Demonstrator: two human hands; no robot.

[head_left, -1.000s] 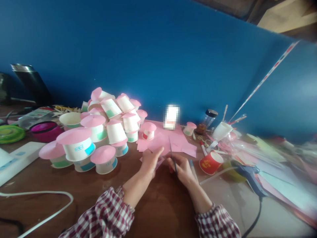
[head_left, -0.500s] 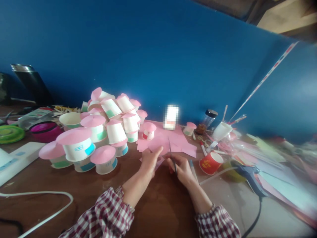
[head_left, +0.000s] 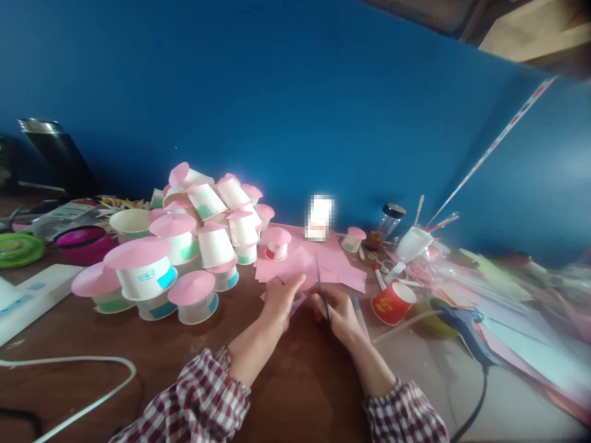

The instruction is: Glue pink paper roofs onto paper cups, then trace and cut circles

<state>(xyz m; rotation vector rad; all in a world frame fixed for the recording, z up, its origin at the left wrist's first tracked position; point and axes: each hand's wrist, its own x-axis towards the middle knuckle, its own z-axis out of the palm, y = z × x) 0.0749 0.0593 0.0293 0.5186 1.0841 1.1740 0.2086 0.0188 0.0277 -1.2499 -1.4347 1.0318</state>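
Note:
My left hand (head_left: 276, 306) grips a piece of pink paper (head_left: 298, 300), its thumb lying along the top and its other fingers mostly hidden below. Scissors (head_left: 327, 306) sit in my right hand (head_left: 342, 315), fingers curled round the dark handles. Their thin blades point away from me, beside the held paper. Beyond both hands lie pink paper sheets (head_left: 333, 247), overlapping one another. A small paper cup with a pink cone top (head_left: 277, 243) stands on the left part of these sheets.
Left, many white paper cups with pink cone tops (head_left: 191, 298) are piled up. A red paper cup (head_left: 394, 303), a pen (head_left: 361, 317) and a glue gun (head_left: 473, 332) with its cord lie right. A jar (head_left: 385, 224) and a bright blurred-out object (head_left: 320, 217) stand near the blue wall.
Both hands stay almost in place. The scissors blades and right fingers shift very slightly, and the left thumb moves a touch. The cups and sheets look unchanged.

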